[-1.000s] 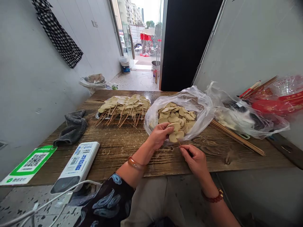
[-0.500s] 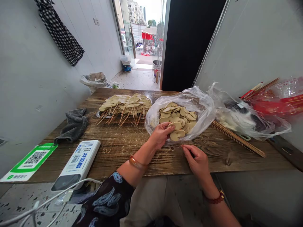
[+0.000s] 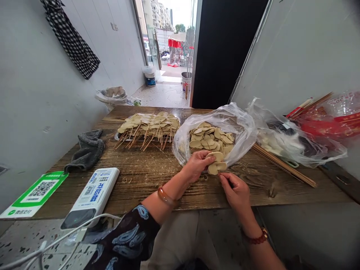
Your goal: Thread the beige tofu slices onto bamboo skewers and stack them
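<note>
My left hand (image 3: 199, 165) pinches pale round slices (image 3: 216, 167), which look like potato, at the near edge of an open plastic bag (image 3: 182, 144). A thin wooden skewer runs into the lower slice; my right hand (image 3: 235, 189) has its end between thumb and fingertips, just below that slice. Most of the skewer is hidden by the slices and fingers. Inside the bag lies a heap of loose slices (image 3: 209, 138). Left of the bag, filled skewers (image 3: 149, 125) are stacked on a metal tray (image 3: 116, 137), their bare sticks pointing toward me.
A bundle of bare skewers (image 3: 284, 165) lies right of the bag, beside crumpled plastic bags (image 3: 277, 140) and red packaging (image 3: 323, 122). At left are a dark grey cloth (image 3: 87, 150), a white payment box (image 3: 94, 193) with a cable, and a green QR-code card (image 3: 39, 189).
Both hands have come closer together, the left moving right and slightly toward me with the slices. Less of the skewer shows between the lower slice and my right fingertips.
</note>
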A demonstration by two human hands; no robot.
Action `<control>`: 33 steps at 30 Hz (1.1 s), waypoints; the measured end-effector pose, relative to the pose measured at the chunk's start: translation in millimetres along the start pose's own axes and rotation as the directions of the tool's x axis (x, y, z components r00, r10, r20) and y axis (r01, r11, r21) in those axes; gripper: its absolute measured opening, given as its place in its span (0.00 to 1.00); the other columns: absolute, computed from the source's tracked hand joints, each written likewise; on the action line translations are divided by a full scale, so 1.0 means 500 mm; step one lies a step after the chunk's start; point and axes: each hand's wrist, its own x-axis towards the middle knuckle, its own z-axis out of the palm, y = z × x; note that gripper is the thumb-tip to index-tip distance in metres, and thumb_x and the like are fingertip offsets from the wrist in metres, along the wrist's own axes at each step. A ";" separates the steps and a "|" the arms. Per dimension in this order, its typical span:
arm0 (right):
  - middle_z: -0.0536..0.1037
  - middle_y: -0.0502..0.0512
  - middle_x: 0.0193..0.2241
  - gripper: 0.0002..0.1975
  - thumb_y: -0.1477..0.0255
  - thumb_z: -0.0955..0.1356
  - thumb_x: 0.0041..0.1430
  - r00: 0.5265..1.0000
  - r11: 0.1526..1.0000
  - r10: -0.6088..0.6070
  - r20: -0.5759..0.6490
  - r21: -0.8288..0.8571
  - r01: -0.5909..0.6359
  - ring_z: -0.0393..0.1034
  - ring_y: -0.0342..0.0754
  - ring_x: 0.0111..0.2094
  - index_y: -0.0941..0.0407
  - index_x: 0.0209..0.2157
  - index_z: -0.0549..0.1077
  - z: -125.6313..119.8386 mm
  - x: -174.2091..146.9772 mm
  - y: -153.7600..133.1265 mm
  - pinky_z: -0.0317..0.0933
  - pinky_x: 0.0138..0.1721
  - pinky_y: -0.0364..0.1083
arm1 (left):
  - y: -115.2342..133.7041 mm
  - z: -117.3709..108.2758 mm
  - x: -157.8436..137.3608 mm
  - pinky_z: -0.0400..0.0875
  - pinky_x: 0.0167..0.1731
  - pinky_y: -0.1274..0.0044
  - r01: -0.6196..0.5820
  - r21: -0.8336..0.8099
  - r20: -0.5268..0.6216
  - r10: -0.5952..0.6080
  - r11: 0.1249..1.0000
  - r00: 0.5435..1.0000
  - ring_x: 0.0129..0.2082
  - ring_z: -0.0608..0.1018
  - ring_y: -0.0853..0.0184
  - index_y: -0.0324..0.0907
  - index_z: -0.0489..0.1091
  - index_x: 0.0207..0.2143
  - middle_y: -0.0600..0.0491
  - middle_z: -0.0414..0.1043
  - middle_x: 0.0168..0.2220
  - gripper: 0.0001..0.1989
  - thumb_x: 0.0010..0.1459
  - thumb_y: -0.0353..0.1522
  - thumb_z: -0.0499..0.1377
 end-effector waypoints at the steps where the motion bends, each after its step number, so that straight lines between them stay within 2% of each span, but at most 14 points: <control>1: 0.79 0.54 0.26 0.12 0.66 0.65 0.61 1.000 1.000 0.003 -0.001 0.000 -0.003 0.72 0.48 0.28 0.56 0.30 0.77 0.000 0.000 0.000 0.65 0.31 0.45 | -0.001 0.002 0.000 0.62 0.21 0.82 0.004 0.007 0.004 -0.004 1.000 1.000 0.21 0.70 0.75 0.36 0.74 0.31 0.54 0.72 0.25 0.21 0.39 0.42 0.70; 4: 0.80 0.54 0.27 0.12 0.66 0.65 0.60 1.000 1.000 0.026 -0.003 0.010 -0.026 0.72 0.48 0.28 0.56 0.30 0.77 -0.001 -0.002 0.003 0.64 0.32 0.45 | 0.003 0.002 -0.001 0.62 0.22 0.83 -0.002 0.033 0.016 0.001 0.999 1.000 0.22 0.70 0.75 0.35 0.74 0.33 0.54 0.72 0.26 0.21 0.40 0.42 0.69; 7: 0.78 0.53 0.25 0.12 0.65 0.65 0.60 0.994 0.994 0.104 -0.040 0.040 -0.102 0.70 0.47 0.26 0.56 0.32 0.78 -0.002 -0.007 0.008 0.63 0.29 0.44 | 0.020 -0.012 0.002 0.67 0.28 0.81 -0.085 0.068 -0.053 0.089 0.994 0.995 0.26 0.74 0.73 0.36 0.73 0.37 0.51 0.75 0.31 0.21 0.43 0.41 0.68; 10: 0.74 0.51 0.21 0.15 0.62 0.66 0.58 0.961 0.962 0.247 -0.121 0.150 -0.228 0.65 0.44 0.20 0.58 0.34 0.78 -0.001 -0.013 0.015 0.59 0.22 0.42 | 0.037 -0.040 0.011 0.70 0.33 0.78 -0.220 0.141 -0.181 0.243 0.965 0.953 0.29 0.76 0.70 0.36 0.71 0.37 0.49 0.76 0.33 0.18 0.49 0.40 0.65; 13: 0.71 0.48 0.19 0.17 0.59 0.67 0.57 0.908 0.894 0.378 -0.182 0.327 -0.307 0.58 0.41 0.17 0.59 0.36 0.78 0.000 -0.018 0.020 0.54 0.19 0.41 | 0.041 -0.066 0.022 0.70 0.31 0.78 -0.282 0.328 -0.230 0.365 0.902 0.902 0.28 0.76 0.70 0.37 0.71 0.36 0.50 0.75 0.30 0.12 0.52 0.36 0.61; 15: 0.70 0.48 0.20 0.18 0.59 0.68 0.57 0.886 0.862 0.420 -0.198 0.392 -0.321 0.57 0.40 0.18 0.59 0.37 0.77 0.001 -0.020 0.019 0.54 0.18 0.40 | 0.037 -0.074 0.028 0.70 0.32 0.78 -0.278 0.545 -0.196 0.442 0.791 0.875 0.30 0.76 0.69 0.38 0.72 0.34 0.51 0.75 0.30 0.08 0.53 0.33 0.59; 16: 0.69 0.48 0.20 0.18 0.58 0.68 0.57 0.880 0.856 0.429 -0.201 0.403 -0.325 0.58 0.40 0.18 0.59 0.38 0.78 0.002 -0.021 0.018 0.54 0.19 0.40 | 0.034 -0.075 0.029 0.69 0.34 0.77 -0.266 0.664 -0.156 0.478 0.698 0.864 0.31 0.76 0.68 0.38 0.73 0.34 0.51 0.75 0.31 0.06 0.54 0.31 0.59; 18: 0.69 0.49 0.20 0.19 0.58 0.67 0.57 0.874 0.850 0.442 -0.201 0.404 -0.338 0.58 0.41 0.19 0.59 0.38 0.78 0.003 -0.021 0.016 0.54 0.19 0.40 | 0.028 -0.072 0.027 0.69 0.37 0.75 -0.230 0.859 -0.038 0.506 0.457 0.862 0.35 0.75 0.66 0.40 0.74 0.34 0.51 0.75 0.33 0.06 0.54 0.29 0.57; 20: 0.69 0.49 0.21 0.19 0.57 0.67 0.57 0.870 0.846 0.451 -0.199 0.405 -0.347 0.58 0.41 0.19 0.59 0.39 0.78 0.003 -0.019 0.015 0.54 0.20 0.40 | 0.023 -0.065 0.023 0.68 0.40 0.74 -0.211 0.951 0.088 0.457 0.226 0.885 0.37 0.74 0.65 0.41 0.75 0.34 0.50 0.74 0.35 0.07 0.55 0.29 0.56; 23: 0.70 0.50 0.21 0.20 0.57 0.68 0.56 0.869 0.847 0.453 -0.197 0.400 -0.351 0.58 0.40 0.19 0.60 0.38 0.78 0.004 -0.017 0.015 0.55 0.20 0.40 | 0.017 -0.056 0.016 0.67 0.42 0.73 -0.241 0.970 0.230 0.329 -0.008 0.916 0.41 0.73 0.62 0.42 0.75 0.36 0.49 0.73 0.37 0.08 0.54 0.30 0.58; 25: 0.69 0.50 0.22 0.19 0.57 0.67 0.57 0.880 0.854 0.440 -0.180 0.388 -0.347 0.58 0.40 0.20 0.60 0.38 0.78 0.003 -0.016 0.015 0.55 0.20 0.40 | 0.014 -0.053 0.014 0.67 0.42 0.72 -0.259 0.961 0.276 0.268 -0.100 0.923 0.42 0.72 0.61 0.42 0.74 0.36 0.48 0.72 0.38 0.08 0.53 0.32 0.59; 27: 0.68 0.49 0.21 0.19 0.58 0.67 0.57 0.891 0.860 0.424 -0.163 0.381 -0.340 0.58 0.40 0.20 0.60 0.38 0.77 0.002 -0.016 0.014 0.54 0.20 0.40 | 0.015 -0.050 0.013 0.66 0.42 0.72 -0.255 0.954 0.287 0.236 -0.156 0.929 0.43 0.71 0.60 0.41 0.74 0.37 0.48 0.71 0.39 0.09 0.53 0.34 0.61; 31: 0.68 0.48 0.21 0.18 0.58 0.67 0.58 0.896 0.869 0.417 -0.155 0.357 -0.343 0.57 0.40 0.20 0.59 0.38 0.77 0.000 -0.015 0.013 0.54 0.20 0.40 | 0.017 -0.045 0.013 0.66 0.42 0.71 -0.257 0.938 0.307 0.214 -0.234 0.927 0.42 0.71 0.60 0.41 0.74 0.37 0.47 0.71 0.38 0.09 0.56 0.35 0.57; 33: 0.68 0.48 0.21 0.18 0.58 0.67 0.58 0.899 0.875 0.410 -0.155 0.344 -0.340 0.58 0.40 0.20 0.59 0.38 0.77 -0.001 -0.015 0.013 0.54 0.20 0.40 | 0.017 -0.044 0.014 0.66 0.42 0.71 -0.253 0.938 0.306 0.227 -0.237 0.924 0.41 0.72 0.60 0.41 0.75 0.35 0.46 0.71 0.36 0.10 0.59 0.33 0.54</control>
